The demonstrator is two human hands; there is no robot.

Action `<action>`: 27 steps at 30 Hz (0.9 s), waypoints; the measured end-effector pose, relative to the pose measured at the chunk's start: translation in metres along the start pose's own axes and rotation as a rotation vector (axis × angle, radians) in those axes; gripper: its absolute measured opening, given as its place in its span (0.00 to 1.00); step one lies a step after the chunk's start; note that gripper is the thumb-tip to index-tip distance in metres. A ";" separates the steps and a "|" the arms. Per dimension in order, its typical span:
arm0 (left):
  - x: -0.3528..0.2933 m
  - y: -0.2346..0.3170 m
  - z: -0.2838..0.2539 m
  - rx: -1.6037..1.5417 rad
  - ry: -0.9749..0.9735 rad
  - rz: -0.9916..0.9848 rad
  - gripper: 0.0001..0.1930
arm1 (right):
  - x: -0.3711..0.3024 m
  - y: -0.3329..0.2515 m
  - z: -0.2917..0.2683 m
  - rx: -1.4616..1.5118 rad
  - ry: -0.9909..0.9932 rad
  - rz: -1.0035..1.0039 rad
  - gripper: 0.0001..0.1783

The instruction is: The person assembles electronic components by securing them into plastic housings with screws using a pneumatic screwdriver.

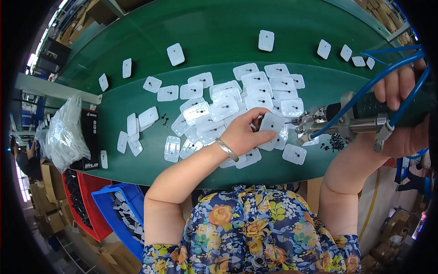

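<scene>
Left hand (pixel 244 135) grips a white plastic cover (pixel 272 132) at the power screwdriver's (pixel 365 121) tip

And there it is, the white plastic cover, raised at the near right of the heap, tilted, with the left hand's grip closed on its left side, thumb across the front; the right hand (pixel 408 139) has its grip wrapped round the power screwdriver over at the right, fingers (pixel 393 89) curled over the far side of the body; the tool lies nearly level, its tip pointing left, right beside the cover's edge, though whether they touch, I cannot tell; blue hoses (pixel 365 86) loop over and around it!

Across the middle of the green counter (pixel 132 166), a broad heap of white covers (pixel 223 107) overlaps in every direction, many showing a dark mark near the centre; a smaller group (pixel 133 127) sits to the left, a few loose black pieces (pixel 164 119) beside it; a dense scatter of small black parts (pixel 336 142) lies to the right, under the tool; along the far side, a spaced row of covers (pixel 175 54) runs from left to right; at the left end, a clear plastic bag (pixel 68 137) bulges against a black box (pixel 90 130); below, near left, a red bin (pixel 101 221) and a blue bin (pixel 104 210) stand side by side, both loaded with parts.
</scene>
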State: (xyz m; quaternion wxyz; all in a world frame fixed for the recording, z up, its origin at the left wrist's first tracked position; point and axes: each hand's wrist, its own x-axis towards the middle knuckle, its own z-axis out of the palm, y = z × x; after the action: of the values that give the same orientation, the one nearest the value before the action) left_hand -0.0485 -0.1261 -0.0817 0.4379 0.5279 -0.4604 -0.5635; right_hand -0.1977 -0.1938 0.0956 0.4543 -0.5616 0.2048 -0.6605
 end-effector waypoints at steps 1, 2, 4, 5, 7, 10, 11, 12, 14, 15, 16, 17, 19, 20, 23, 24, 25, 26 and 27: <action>-0.004 0.002 0.004 0.000 -0.001 0.000 0.24 | -0.002 -0.001 0.004 0.003 -0.005 0.002 0.33; -0.007 0.005 0.007 -0.021 0.003 -0.081 0.23 | 0.000 -0.003 0.004 0.005 -0.010 0.003 0.33; -0.011 0.006 0.012 -0.040 0.010 -0.160 0.23 | -0.008 -0.004 0.011 0.013 -0.022 0.005 0.33; -0.012 0.003 0.013 -0.061 0.010 -0.158 0.23 | -0.006 -0.006 0.011 0.020 -0.030 0.006 0.33; -0.014 0.003 0.015 -0.083 0.008 -0.157 0.23 | -0.009 -0.006 0.012 0.029 -0.042 0.009 0.32; -0.015 0.009 0.017 -0.106 -0.015 -0.178 0.23 | -0.010 -0.008 0.005 0.037 -0.057 0.017 0.32; -0.015 0.010 0.018 -0.132 -0.027 -0.179 0.23 | -0.005 -0.009 0.004 0.040 -0.062 0.020 0.32; -0.015 0.010 0.019 -0.158 -0.040 -0.180 0.23 | -0.011 -0.007 0.009 0.043 -0.068 0.022 0.32; -0.015 0.014 0.019 -0.167 -0.031 -0.191 0.23 | -0.008 -0.006 0.004 0.053 -0.081 0.030 0.32; -0.016 0.016 0.019 -0.176 -0.024 -0.202 0.22 | -0.008 -0.005 0.004 0.057 -0.087 0.034 0.32; -0.016 0.017 0.019 -0.177 -0.024 -0.204 0.22 | -0.009 -0.005 0.007 0.061 -0.092 0.038 0.32; -0.015 0.018 0.019 -0.180 -0.027 -0.201 0.22 | -0.008 -0.005 0.003 0.064 -0.098 0.042 0.32; -0.016 0.020 0.018 -0.185 -0.026 -0.200 0.22 | -0.009 -0.005 0.002 0.073 -0.111 0.051 0.32; -0.017 0.023 0.017 -0.176 -0.038 -0.225 0.22 | -0.007 -0.004 0.000 0.079 -0.118 0.056 0.32; -0.016 0.022 0.016 -0.154 -0.058 -0.258 0.22 | -0.007 0.000 0.005 0.095 -0.141 0.066 0.32; -0.015 0.020 0.016 -0.140 -0.067 -0.266 0.22 | -0.007 0.001 0.009 0.101 -0.148 0.070 0.31; -0.015 0.018 0.016 -0.140 -0.067 -0.265 0.22 | -0.010 0.000 0.013 0.104 -0.154 0.071 0.31; -0.013 0.016 0.014 -0.088 -0.078 -0.232 0.22 | -0.004 0.001 0.005 0.108 -0.160 0.073 0.31; -0.012 0.013 0.013 -0.035 -0.089 -0.198 0.22 | -0.005 0.001 0.007 0.111 -0.166 0.075 0.31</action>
State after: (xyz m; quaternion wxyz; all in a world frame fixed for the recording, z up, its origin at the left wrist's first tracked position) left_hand -0.0606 -0.1159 -0.0666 0.3683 0.5375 -0.4150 -0.6350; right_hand -0.1910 -0.1888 0.0943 0.5245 -0.5802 0.1505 -0.6046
